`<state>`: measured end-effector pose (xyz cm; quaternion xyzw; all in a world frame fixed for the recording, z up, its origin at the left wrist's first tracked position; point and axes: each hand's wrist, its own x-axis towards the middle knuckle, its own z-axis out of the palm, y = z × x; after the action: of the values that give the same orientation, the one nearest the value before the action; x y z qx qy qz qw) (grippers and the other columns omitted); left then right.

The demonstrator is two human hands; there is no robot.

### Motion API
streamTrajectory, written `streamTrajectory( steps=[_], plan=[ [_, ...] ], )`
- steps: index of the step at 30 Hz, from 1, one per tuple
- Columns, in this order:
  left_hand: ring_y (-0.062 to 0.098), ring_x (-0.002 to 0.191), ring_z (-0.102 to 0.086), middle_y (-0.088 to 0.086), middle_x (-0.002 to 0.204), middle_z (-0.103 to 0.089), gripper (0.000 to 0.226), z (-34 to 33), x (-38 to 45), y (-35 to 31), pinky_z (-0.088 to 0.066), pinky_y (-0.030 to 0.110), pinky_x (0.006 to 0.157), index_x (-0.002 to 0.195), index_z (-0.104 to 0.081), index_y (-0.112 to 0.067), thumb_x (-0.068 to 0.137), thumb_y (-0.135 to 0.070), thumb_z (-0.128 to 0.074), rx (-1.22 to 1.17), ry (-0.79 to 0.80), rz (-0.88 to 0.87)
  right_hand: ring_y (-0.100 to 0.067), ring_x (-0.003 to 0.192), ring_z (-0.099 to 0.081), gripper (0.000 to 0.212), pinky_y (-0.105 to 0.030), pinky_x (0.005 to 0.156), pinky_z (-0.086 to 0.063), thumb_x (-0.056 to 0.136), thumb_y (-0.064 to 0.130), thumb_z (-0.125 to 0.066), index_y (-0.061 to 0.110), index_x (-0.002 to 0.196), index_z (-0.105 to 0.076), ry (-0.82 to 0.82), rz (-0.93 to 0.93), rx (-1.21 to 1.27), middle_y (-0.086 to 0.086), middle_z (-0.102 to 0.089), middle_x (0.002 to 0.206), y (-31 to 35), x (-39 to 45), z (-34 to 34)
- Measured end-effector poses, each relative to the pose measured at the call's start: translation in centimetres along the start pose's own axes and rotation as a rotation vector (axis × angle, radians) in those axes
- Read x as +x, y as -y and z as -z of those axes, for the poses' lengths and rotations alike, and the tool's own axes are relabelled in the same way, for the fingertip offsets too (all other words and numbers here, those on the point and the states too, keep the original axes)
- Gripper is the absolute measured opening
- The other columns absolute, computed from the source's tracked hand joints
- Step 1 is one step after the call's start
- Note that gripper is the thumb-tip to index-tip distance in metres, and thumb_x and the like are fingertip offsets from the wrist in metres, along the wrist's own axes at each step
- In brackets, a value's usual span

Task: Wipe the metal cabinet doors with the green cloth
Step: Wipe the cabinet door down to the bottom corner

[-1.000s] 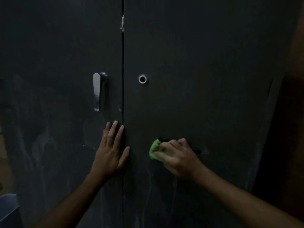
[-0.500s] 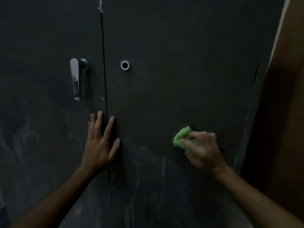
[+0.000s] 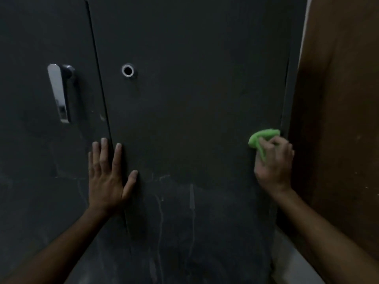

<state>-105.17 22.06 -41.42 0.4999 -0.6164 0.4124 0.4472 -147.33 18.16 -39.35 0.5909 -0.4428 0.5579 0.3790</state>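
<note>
- Head view, dim light: two dark metal cabinet doors, left door (image 3: 41, 140), right door (image 3: 194, 119), seam between them.
- Left hand (image 3: 107, 181) flat, fingers spread, pressed across the seam.
- Right hand (image 3: 273, 162) curled around the bunched green cloth (image 3: 261, 138), pressing it on the right door's far right edge.
- Silver handle (image 3: 59, 93) on left door; round lock ring (image 3: 127, 70) on right.
- Pale streaks low on the right door; brown wall (image 3: 338, 119) beside.

My single head camera looks forward and slightly down, close up on the cabinet doors (image 3: 184, 119) before me.
</note>
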Motion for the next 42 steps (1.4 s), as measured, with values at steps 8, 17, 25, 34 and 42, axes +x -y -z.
streamTrajectory(
  steps=[8,17,25,34,42],
  plan=[
    [0.041,0.153,-0.008,0.028,0.162,-0.017,0.078,-0.5,-0.3,0.2,-0.011,0.054,0.124,0.154,-0.029,-0.004,0.094,-0.050,-0.045,-0.007,-0.040,-0.003,-0.042,0.095,-0.053,0.039,-0.052,0.081,-0.046,0.089,0.014,-0.054,0.016,0.127,-0.050,0.018,-0.067,-0.017,-0.023,-0.053,0.112,4.7,-8.2,-1.0],
    [0.038,0.154,-0.006,0.028,0.162,-0.017,0.078,-0.6,-0.4,0.2,-0.010,0.052,0.124,0.154,-0.030,-0.003,0.094,-0.050,-0.045,-0.003,-0.061,-0.007,-0.035,0.115,-0.049,0.040,-0.032,0.100,-0.035,0.096,0.013,-0.050,0.008,0.136,-0.054,-0.250,-0.452,0.037,-0.024,-0.052,0.124,3.8,4.7,-0.8],
    [0.038,0.154,-0.006,0.026,0.163,-0.015,0.078,-0.5,-0.3,0.2,-0.007,0.050,0.125,0.155,-0.027,-0.005,0.094,-0.051,-0.045,-0.006,-0.057,0.001,-0.044,0.115,-0.048,0.043,-0.044,0.102,-0.036,0.093,0.012,-0.047,0.003,0.135,-0.043,-0.099,-0.643,-0.019,-0.029,-0.045,0.128,3.4,-6.1,-0.3],
    [0.038,0.153,-0.009,0.025,0.163,-0.017,0.079,-0.3,-0.2,0.2,-0.008,0.047,0.125,0.155,-0.028,-0.006,0.094,-0.052,-0.045,-0.014,-0.054,0.009,-0.042,0.120,-0.040,0.063,-0.042,0.105,-0.036,0.093,0.027,-0.047,-0.003,0.148,-0.035,0.071,-0.420,0.041,-0.027,-0.035,0.137,4.8,-5.5,1.1],
    [0.033,0.155,-0.005,0.020,0.165,-0.012,0.078,0.4,-0.7,0.2,-0.007,0.047,0.126,0.157,-0.025,-0.010,0.095,-0.052,-0.045,-0.087,-0.031,0.020,-0.030,0.129,-0.042,0.058,-0.027,0.115,-0.026,0.099,0.005,-0.041,0.001,0.154,-0.024,0.091,-0.728,0.161,-0.023,-0.025,0.148,5.8,-0.3,1.6]
  ],
)
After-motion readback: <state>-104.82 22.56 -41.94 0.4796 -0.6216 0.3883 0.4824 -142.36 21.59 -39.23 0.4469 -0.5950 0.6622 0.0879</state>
